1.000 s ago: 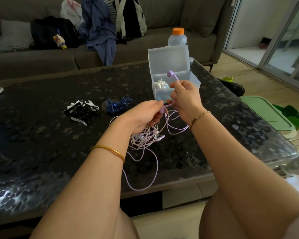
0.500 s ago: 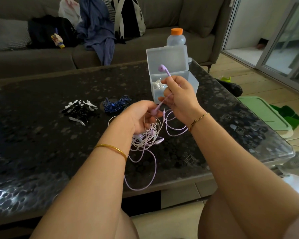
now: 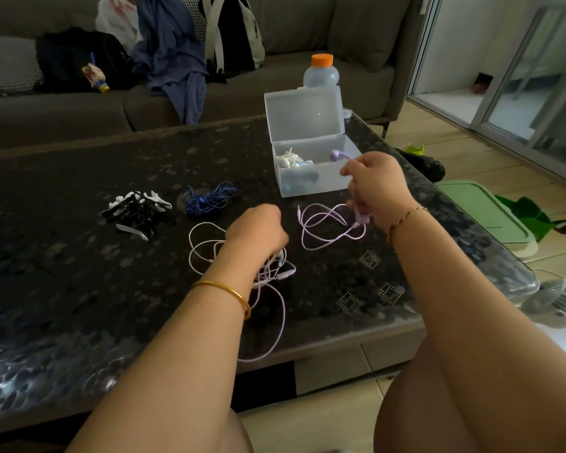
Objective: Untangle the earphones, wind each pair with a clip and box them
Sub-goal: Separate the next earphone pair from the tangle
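R hand [image 3: 376, 184] pulled purple earphones [image 3: 336, 155] clear; L hand [image 3: 255, 230] lowered, holding tangle [image 3: 276, 273].

Left hand [image 3: 255, 230] and right hand [image 3: 378, 186] are blurred (fingers indistinct); tangled earphones [image 3: 275, 273] partly hidden.

Daylight comes in through the glass doors [image 3: 536, 76] on the right and brightens the floor [image 3: 455, 152], while the sofa [image 3: 79, 119] and the far left of the bench [image 3: 62, 289] stay dim. The glossy bench top throws white glare at its near left corner. The left hand [image 3: 255, 230] and right hand [image 3: 376, 184] are smeared by motion blur. Wide-angle distortion bows the bench edge.
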The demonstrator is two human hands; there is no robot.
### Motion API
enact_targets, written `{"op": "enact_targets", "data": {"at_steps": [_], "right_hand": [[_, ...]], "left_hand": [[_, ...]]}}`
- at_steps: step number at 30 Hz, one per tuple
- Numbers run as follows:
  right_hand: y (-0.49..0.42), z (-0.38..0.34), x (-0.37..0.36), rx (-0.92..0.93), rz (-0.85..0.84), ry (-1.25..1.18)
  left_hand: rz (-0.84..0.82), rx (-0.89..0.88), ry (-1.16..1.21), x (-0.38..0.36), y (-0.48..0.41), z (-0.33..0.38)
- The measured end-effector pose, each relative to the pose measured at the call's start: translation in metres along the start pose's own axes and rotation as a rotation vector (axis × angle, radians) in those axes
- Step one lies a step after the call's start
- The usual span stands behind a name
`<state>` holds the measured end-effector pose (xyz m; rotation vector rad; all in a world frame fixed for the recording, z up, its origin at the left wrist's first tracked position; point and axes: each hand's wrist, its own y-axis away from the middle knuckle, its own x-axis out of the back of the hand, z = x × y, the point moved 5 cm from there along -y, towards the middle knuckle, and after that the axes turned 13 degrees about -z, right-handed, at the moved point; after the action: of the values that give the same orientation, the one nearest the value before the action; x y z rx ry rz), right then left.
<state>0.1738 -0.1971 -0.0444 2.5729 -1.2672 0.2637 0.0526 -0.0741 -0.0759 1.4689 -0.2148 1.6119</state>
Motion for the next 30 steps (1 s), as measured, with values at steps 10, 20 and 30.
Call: {"op": "enact_targets", "data": {"at_steps": [10, 20, 30], "right_hand": [[-0.008, 0.025, 0.033, -0.175, 0.077, 0.693], [-0.012, 0.046, 0.028, -0.277, 0.005, 0.927], [-0.009, 0.0, 0.006, 0.272, 0.014, 0.461]], "left_hand": [[0.136, 0.031, -0.061, 0.003, -0.004, 0.024], [0.143, -0.162, -0.305, -0.013, -0.029, 0.046], [0.54, -0.487, 0.095, 0.037, -0.006, 0.048]]}}
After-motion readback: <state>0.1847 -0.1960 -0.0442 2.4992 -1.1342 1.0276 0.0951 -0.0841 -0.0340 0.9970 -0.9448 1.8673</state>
